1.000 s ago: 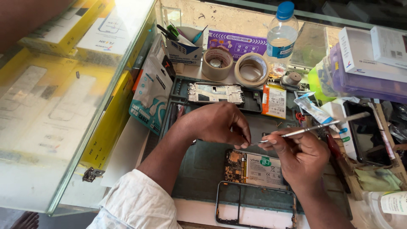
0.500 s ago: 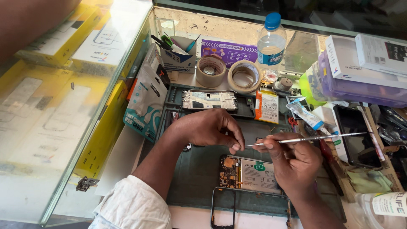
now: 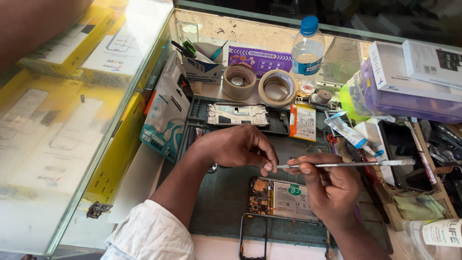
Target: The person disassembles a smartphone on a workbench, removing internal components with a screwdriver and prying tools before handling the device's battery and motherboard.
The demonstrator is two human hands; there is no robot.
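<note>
phone repair shop | glass display counter (image 3: pixel 72 144) | boxed phones (image 3: pixel 125 45) | opened phone (image 3: pixel 279 197) | tape rolls (image 3: pixel 276 87)

Two tape rolls (image 3: pixel 260 84) are lying beyond the hands; a water bottle (image 3: pixel 307 53) is standing beside them; white boxes (image 3: pixel 414 67) are sitting far right of the hands.

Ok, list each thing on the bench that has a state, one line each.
Water bottle: upright, blue cap on, partly full.
Opened phone: back off, board and battery exposed.
Tweezers: held level in right hand.
Left hand: fingers pinched at the tweezers' tip.
Tape rolls: lying flat, side by side.
</note>
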